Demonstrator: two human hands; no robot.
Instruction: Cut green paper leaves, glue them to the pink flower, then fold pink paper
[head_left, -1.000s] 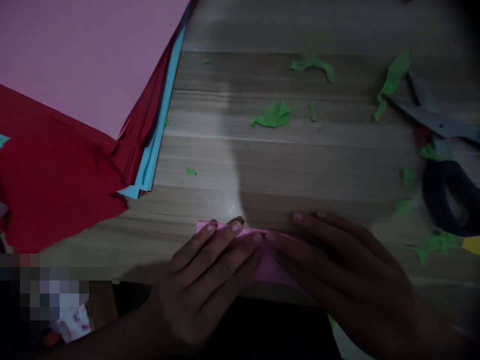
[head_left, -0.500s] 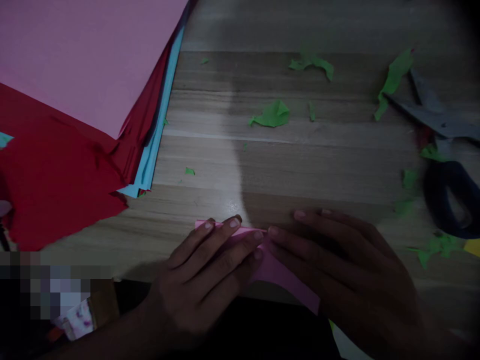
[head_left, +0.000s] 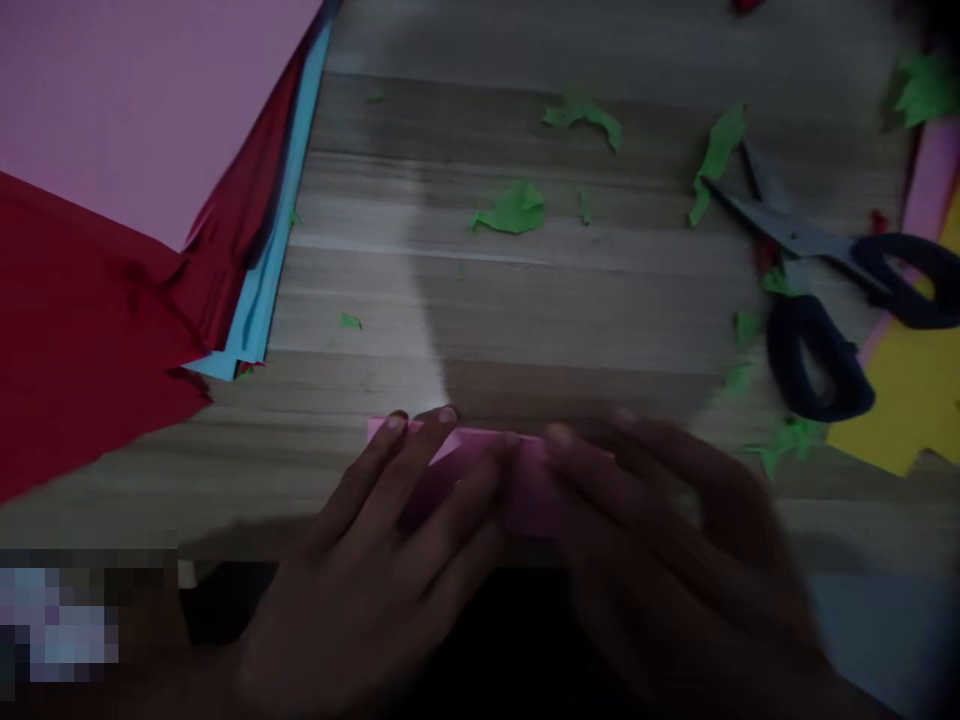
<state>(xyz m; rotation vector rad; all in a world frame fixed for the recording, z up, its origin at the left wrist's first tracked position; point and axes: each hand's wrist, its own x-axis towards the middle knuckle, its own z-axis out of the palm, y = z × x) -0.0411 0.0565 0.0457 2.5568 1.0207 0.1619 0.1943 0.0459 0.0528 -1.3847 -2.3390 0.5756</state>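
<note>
A strip of pink paper with a folded upper edge lies near the table's front edge, partly covered by both hands. My left hand holds its left part, the fingers somewhat apart and their tips pressing along the upper edge. On the right part of the strip, my right hand grips the paper with bent fingers. It is blurred by motion, and its thumb cannot be made out. The fingertips of the two hands nearly meet over the middle of the paper.
Scissors with dark handles lie spread on the right, beside yellow paper. Green paper scraps are scattered over the wooden table. Pink sheets, red paper and blue paper are stacked at left.
The view has shifted right, showing more of the scissors and yellow paper. The strip's right part, which hung down at a slant, now lies straighter under my right hand, which has shifted along it.
</note>
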